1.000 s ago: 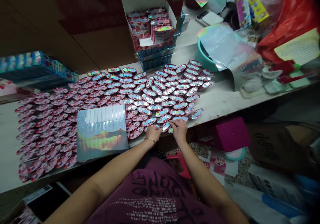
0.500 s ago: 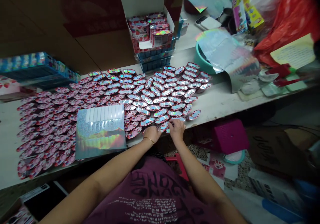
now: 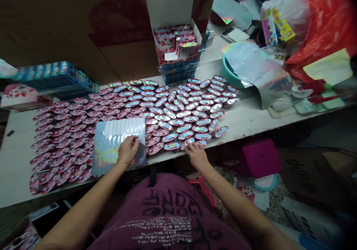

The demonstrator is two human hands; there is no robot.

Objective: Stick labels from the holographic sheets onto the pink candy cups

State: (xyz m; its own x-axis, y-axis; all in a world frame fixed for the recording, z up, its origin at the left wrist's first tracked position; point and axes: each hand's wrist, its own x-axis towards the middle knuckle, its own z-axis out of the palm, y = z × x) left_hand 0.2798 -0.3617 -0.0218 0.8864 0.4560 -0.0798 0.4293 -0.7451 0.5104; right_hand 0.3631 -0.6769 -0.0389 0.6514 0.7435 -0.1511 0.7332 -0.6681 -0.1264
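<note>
nearest, the left hand [image 3: 128, 149] lies on the right part of the holographic sheet [image 3: 111, 147], fingers curled by its row of white strips; i cannot tell whether they pinch anything. just right of it, the right hand [image 3: 196, 154] is open, fingers spread, tips touching a foil lid [image 3: 192, 142] at the near edge of the table [image 3: 251, 112]. the sheet lies over the spread of lids [image 3: 173, 108]. farther off stand an open box of cups [image 3: 178, 45], blue boxes [image 3: 55, 75] far left, and a teal bowl [image 3: 230, 75] right.
</note>
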